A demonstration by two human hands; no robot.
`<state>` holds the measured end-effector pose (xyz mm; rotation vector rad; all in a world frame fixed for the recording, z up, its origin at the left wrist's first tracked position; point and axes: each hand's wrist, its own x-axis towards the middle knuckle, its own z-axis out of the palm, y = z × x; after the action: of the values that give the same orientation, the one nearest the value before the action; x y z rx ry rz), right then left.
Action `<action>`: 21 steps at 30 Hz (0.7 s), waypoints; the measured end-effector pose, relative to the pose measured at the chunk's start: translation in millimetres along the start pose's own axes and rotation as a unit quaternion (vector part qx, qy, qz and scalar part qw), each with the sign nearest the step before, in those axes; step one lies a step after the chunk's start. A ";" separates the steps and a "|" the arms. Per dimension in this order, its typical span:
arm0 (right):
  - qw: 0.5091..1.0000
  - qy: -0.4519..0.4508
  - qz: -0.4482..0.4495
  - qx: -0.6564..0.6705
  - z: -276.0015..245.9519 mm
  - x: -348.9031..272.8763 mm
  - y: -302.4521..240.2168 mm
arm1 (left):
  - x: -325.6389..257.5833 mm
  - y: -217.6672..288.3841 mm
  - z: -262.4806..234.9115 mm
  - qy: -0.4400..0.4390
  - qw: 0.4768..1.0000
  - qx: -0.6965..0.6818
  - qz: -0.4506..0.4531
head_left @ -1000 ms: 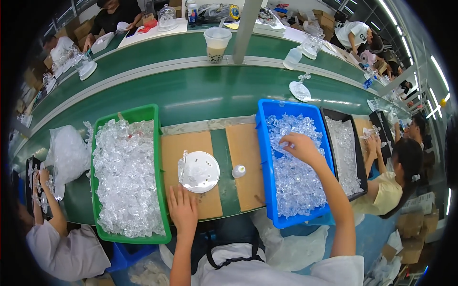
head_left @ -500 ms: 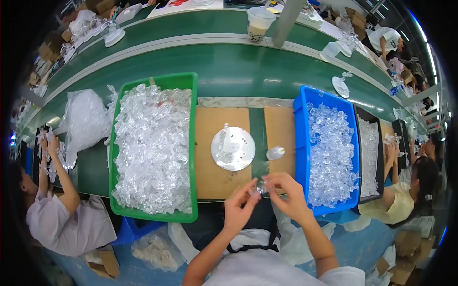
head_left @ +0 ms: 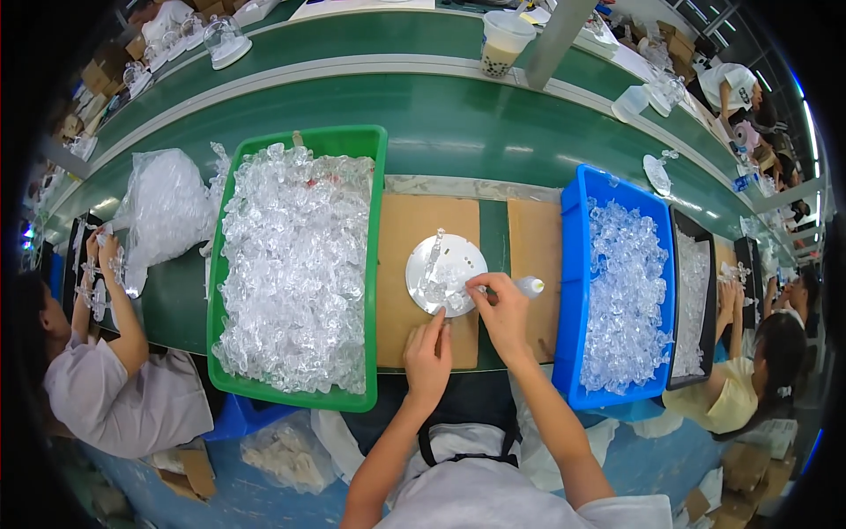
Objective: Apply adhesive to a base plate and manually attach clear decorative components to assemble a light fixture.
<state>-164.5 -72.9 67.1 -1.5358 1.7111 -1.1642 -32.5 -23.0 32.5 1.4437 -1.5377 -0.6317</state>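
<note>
A round white disc [head_left: 472, 251] lies in front of me, with a slender clear plastic figure [head_left: 434, 256] and small dark spots on it. My right hand [head_left: 502, 316] reaches over its right part, finger and thumb pinched on a small clear plastic piece [head_left: 460, 296] that is partly hidden. At the disc's near edge is my left hand [head_left: 428, 360], its fingers stretched forward and the fingertips touching or nearly touching the rim. Just right of my right hand lies a small white squeeze bottle [head_left: 530, 286] with a yellowish tip, partly behind the fingers.
A green bin [head_left: 376, 264] heaped with clear plastic pieces stands left; a blue bin [head_left: 571, 291] of similar pieces stands right, beside a black tray [head_left: 705, 309]. Brown cardboard [head_left: 410, 220] covers the bench before me. A drink cup [head_left: 507, 40] stands beyond. Co-workers sit on both sides.
Both hands have moved forward from the bench edge to the disc. They were together around the clear piece; now only my right hand has it, over the disc. The view has shifted slightly.
</note>
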 end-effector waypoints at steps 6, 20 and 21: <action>0.995 -0.031 -0.070 -0.071 2.5 15.5 0.8 | 11.2 -1.6 2.2 -0.029 0.999 0.023 0.034; 0.956 0.280 -0.070 -0.060 -25.1 -68.5 18.9 | 9.7 -14.9 21.6 -0.070 0.977 0.173 0.105; 0.956 0.279 -0.062 -0.064 -28.5 -64.8 15.3 | 11.6 -11.5 19.9 -0.079 0.977 0.172 0.102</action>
<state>-183.9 -3.8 58.0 -1.4947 2.1041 -1.7036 -42.8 -40.4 16.7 1.4872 -1.9653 -0.3749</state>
